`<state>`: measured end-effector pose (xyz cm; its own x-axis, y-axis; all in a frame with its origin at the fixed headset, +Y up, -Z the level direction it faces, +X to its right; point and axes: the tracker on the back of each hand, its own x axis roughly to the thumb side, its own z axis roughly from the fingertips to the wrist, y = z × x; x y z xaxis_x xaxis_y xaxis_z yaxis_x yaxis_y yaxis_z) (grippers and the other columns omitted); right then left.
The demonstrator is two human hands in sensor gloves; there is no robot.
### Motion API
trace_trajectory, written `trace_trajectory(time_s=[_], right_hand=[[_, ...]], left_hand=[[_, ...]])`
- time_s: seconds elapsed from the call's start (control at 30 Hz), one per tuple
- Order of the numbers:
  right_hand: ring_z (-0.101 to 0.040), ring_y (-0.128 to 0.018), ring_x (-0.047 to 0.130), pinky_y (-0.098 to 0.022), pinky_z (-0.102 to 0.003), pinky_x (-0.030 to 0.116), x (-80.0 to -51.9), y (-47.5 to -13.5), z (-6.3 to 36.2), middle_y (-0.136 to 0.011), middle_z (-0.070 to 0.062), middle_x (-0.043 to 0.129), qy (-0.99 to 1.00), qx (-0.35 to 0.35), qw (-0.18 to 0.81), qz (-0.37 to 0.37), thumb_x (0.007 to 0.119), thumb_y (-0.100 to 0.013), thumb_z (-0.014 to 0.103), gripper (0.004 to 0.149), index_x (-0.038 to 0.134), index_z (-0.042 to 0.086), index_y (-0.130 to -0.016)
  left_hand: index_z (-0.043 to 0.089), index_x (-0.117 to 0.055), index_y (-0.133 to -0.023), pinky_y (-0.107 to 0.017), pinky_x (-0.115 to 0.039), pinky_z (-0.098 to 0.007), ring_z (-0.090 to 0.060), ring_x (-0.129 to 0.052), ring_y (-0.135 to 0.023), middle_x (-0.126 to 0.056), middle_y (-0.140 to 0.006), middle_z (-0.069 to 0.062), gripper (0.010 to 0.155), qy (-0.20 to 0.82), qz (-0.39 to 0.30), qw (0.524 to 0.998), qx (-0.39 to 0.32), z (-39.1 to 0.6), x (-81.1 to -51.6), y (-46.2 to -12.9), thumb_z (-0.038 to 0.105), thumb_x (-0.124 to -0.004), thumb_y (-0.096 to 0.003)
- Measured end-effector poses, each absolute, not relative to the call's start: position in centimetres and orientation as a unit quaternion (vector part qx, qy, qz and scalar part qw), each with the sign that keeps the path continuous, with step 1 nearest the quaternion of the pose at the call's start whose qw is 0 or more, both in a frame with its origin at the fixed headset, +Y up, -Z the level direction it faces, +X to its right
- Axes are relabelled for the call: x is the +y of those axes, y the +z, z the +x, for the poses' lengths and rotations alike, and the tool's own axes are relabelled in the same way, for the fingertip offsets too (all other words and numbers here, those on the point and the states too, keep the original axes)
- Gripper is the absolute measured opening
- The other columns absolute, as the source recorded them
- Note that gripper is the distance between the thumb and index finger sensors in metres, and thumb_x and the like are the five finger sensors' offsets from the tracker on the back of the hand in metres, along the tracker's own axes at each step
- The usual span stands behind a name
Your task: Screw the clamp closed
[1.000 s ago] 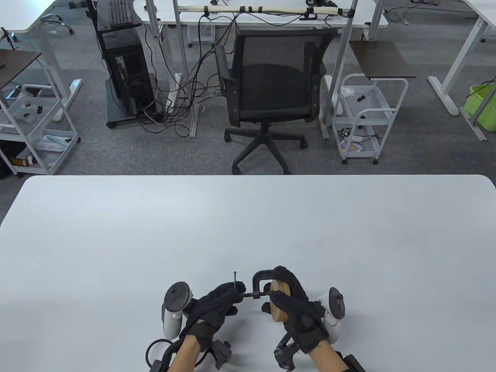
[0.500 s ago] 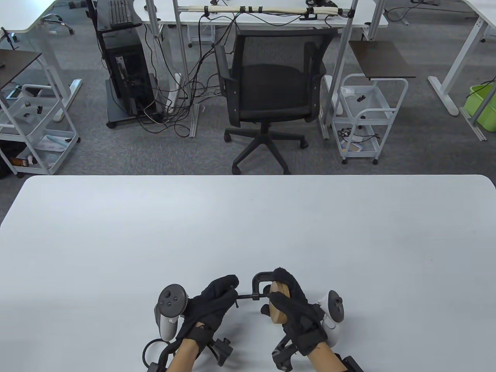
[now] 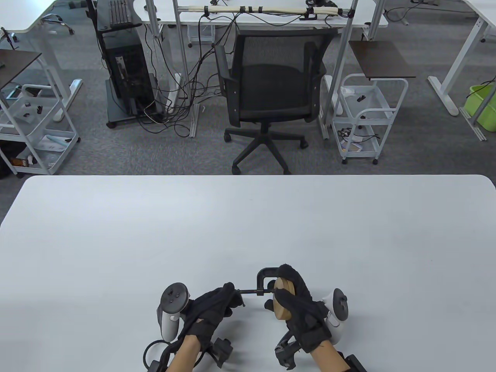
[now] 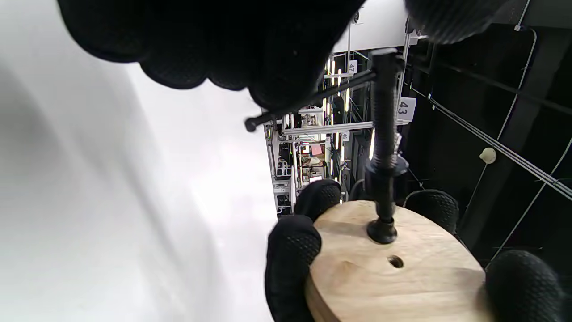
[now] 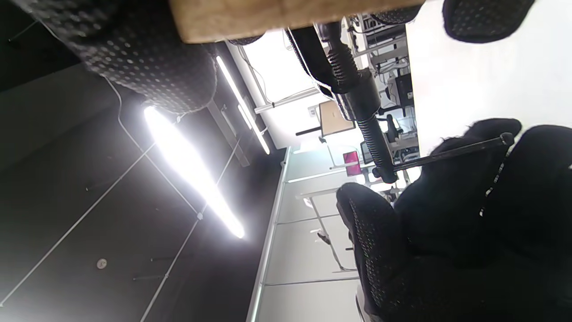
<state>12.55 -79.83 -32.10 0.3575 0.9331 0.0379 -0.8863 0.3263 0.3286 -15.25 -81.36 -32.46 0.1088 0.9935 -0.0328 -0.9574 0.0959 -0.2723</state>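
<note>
A black C-clamp (image 3: 265,276) is held above the table's near edge, its threaded screw (image 3: 252,291) pointing left. My right hand (image 3: 296,298) grips a round wooden disc (image 3: 285,300) that sits in the clamp's mouth. In the left wrist view the screw (image 4: 383,134) ends in a pad pressed on the disc (image 4: 393,277). My left hand (image 3: 217,306) holds the thin crossbar handle (image 4: 308,100) at the screw's outer end. The right wrist view shows the screw (image 5: 357,107), the crossbar (image 5: 451,154) and the left hand's fingers (image 5: 447,223) on it.
The white table (image 3: 248,224) stretches away beyond the hands. A black office chair (image 3: 269,89) stands past its far edge, with white carts (image 3: 368,116) on either side.
The left hand has turned the crossbar: its end stood up above the fingers a second ago and now lies hidden among them. Clamp and disc have shifted slightly right and up.
</note>
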Motion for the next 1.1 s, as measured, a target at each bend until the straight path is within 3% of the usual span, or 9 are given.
trace_trajectory(time_s=[0.13,0.37,0.53,0.67,0.77,0.87,0.97,1.1], right_hand=[[-0.054,-0.093,0.047,-0.052,-0.070,0.064,-79.9,-32.1,12.4,-0.114,-0.001,0.041,0.565,0.080,0.808,0.150,0.091,-0.049,0.052,0.076,0.053,0.020,-0.107],[-0.054,-0.092,0.047,-0.052,-0.070,0.064,-79.9,-31.9,12.1,-0.114,-0.001,0.041,0.573,0.084,0.800,0.156,0.091,-0.049,0.052,0.076,0.054,0.020,-0.107],[-0.054,-0.093,0.047,-0.052,-0.070,0.064,-80.0,-31.9,12.0,-0.114,-0.001,0.040,0.568,0.090,0.803,0.156,0.091,-0.049,0.052,0.076,0.053,0.020,-0.107],[-0.054,-0.093,0.046,-0.052,-0.070,0.064,-80.0,-31.9,12.0,-0.114,-0.001,0.040,0.568,0.090,0.804,0.152,0.091,-0.049,0.052,0.076,0.053,0.021,-0.107],[-0.054,-0.093,0.046,-0.053,-0.070,0.064,-79.9,-31.8,11.9,-0.114,-0.001,0.040,0.564,0.094,0.806,0.154,0.090,-0.050,0.052,0.076,0.053,0.021,-0.107],[-0.054,-0.093,0.046,-0.052,-0.070,0.063,-79.9,-31.7,11.8,-0.114,-0.001,0.040,0.570,0.095,0.801,0.156,0.090,-0.050,0.052,0.076,0.053,0.021,-0.107],[-0.054,-0.093,0.046,-0.052,-0.070,0.064,-80.1,-31.7,11.8,-0.114,-0.002,0.040,0.567,0.097,0.805,0.147,0.090,-0.050,0.052,0.076,0.053,0.020,-0.107],[-0.054,-0.093,0.046,-0.052,-0.070,0.063,-80.2,-31.7,11.8,-0.114,-0.002,0.040,0.562,0.099,0.809,0.141,0.090,-0.050,0.052,0.075,0.053,0.020,-0.107]], left_hand=[[0.001,-0.087,-0.085,-0.058,-0.070,-0.061,-0.053,-0.072,-0.088,-0.070,-0.104,-0.023,0.071,0.633,-0.124,0.760,-0.080,-15.5,-81.2,-32.3,0.063,-0.067,-0.0553],[-0.002,-0.074,-0.096,-0.061,-0.066,-0.062,-0.053,-0.064,-0.092,-0.056,-0.109,-0.026,0.073,0.666,-0.124,0.731,-0.078,-15.5,-81.4,-32.3,0.059,-0.069,-0.0560],[0.000,-0.068,-0.101,-0.062,-0.065,-0.063,-0.052,-0.060,-0.095,-0.049,-0.113,-0.025,0.068,0.666,-0.101,0.733,-0.096,-15.5,-80.9,-32.5,0.050,-0.074,-0.0547],[0.002,-0.060,-0.105,-0.064,-0.062,-0.065,-0.052,-0.054,-0.099,-0.041,-0.115,-0.025,0.067,0.686,-0.089,0.709,-0.133,-15.3,-80.7,-32.7,0.038,-0.079,-0.0531],[0.008,-0.069,-0.102,-0.064,-0.061,-0.067,-0.052,-0.054,-0.101,-0.046,-0.115,-0.022,0.057,0.685,-0.070,0.707,-0.165,-15.1,-80.1,-32.7,0.030,-0.082,-0.0509],[0.018,-0.075,-0.096,-0.065,-0.062,-0.067,-0.051,-0.055,-0.101,-0.051,-0.114,-0.020,0.047,0.654,-0.034,0.732,-0.184,-14.8,-79.6,-32.5,0.026,-0.082,-0.0498],[0.027,-0.079,-0.092,-0.065,-0.061,-0.067,-0.050,-0.055,-0.102,-0.054,-0.114,-0.018,0.043,0.631,-0.020,0.749,-0.201,-14.7,-79.2,-32.3,0.023,-0.082,-0.0487],[0.028,-0.081,-0.092,-0.065,-0.062,-0.067,-0.050,-0.056,-0.101,-0.056,-0.114,-0.018,0.043,0.632,-0.021,0.750,-0.195,-14.7,-79.3,-32.3,0.024,-0.082,-0.0489]])
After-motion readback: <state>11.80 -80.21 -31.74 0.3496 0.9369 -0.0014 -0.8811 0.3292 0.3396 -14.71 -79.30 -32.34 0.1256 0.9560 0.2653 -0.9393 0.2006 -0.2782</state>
